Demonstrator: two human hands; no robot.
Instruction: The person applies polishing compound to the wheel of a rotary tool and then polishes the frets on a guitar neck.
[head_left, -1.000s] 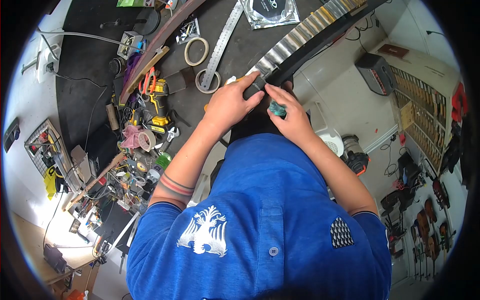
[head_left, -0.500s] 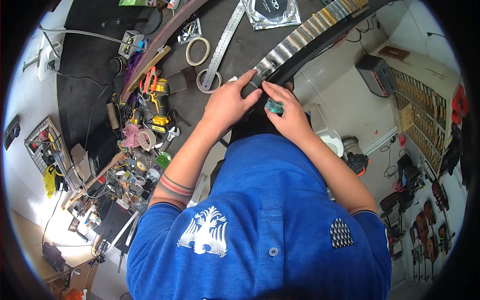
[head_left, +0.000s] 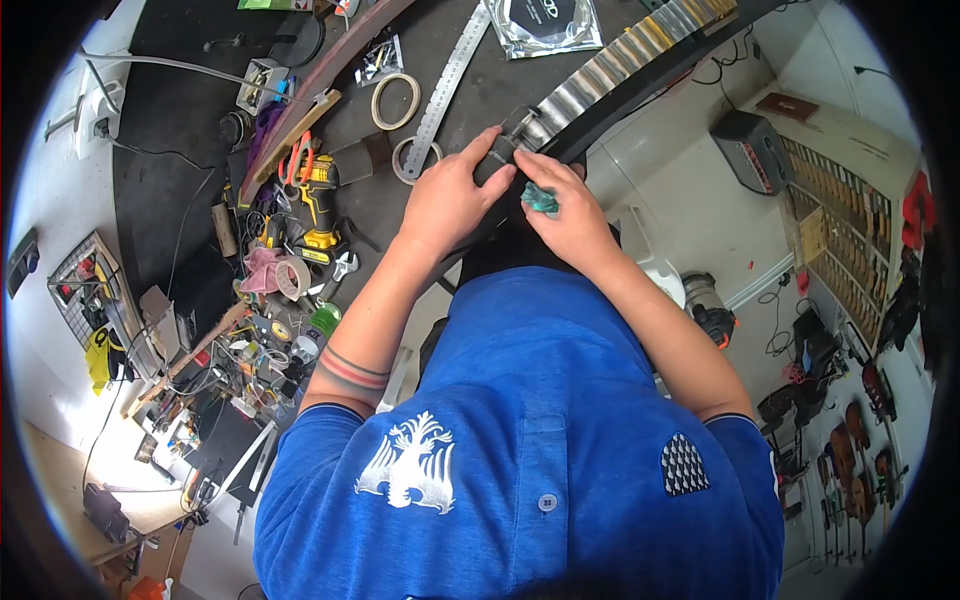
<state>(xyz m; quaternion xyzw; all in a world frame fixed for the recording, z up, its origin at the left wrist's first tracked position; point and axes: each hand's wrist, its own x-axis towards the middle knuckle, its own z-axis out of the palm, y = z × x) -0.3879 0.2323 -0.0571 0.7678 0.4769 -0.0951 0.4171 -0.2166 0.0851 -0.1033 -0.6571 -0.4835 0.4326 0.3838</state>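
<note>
A long ridged strip (head_left: 600, 78), shiny silver with brownish patches, runs diagonally along the near edge of the dark bench. At its lower left end, my left hand (head_left: 447, 200) grips a dark block (head_left: 497, 155) between thumb and forefinger. My right hand (head_left: 572, 222) is beside it, its fingertips against the block's right side. A crumpled green piece (head_left: 541, 198), perhaps cloth, is held in my right hand's curled fingers. The underside of the block and what it rests on are hidden.
Left of the strip lie a steel ruler (head_left: 450, 90), tape rings (head_left: 395, 102) and a plastic packet (head_left: 545, 25). A yellow drill (head_left: 320, 205) and tool clutter are farther left. A speaker (head_left: 750, 150) and a vacuum (head_left: 706, 308) stand on the floor at right.
Both hands have moved slightly down and left with the block and the green piece. More of the strip's lower end shows.
</note>
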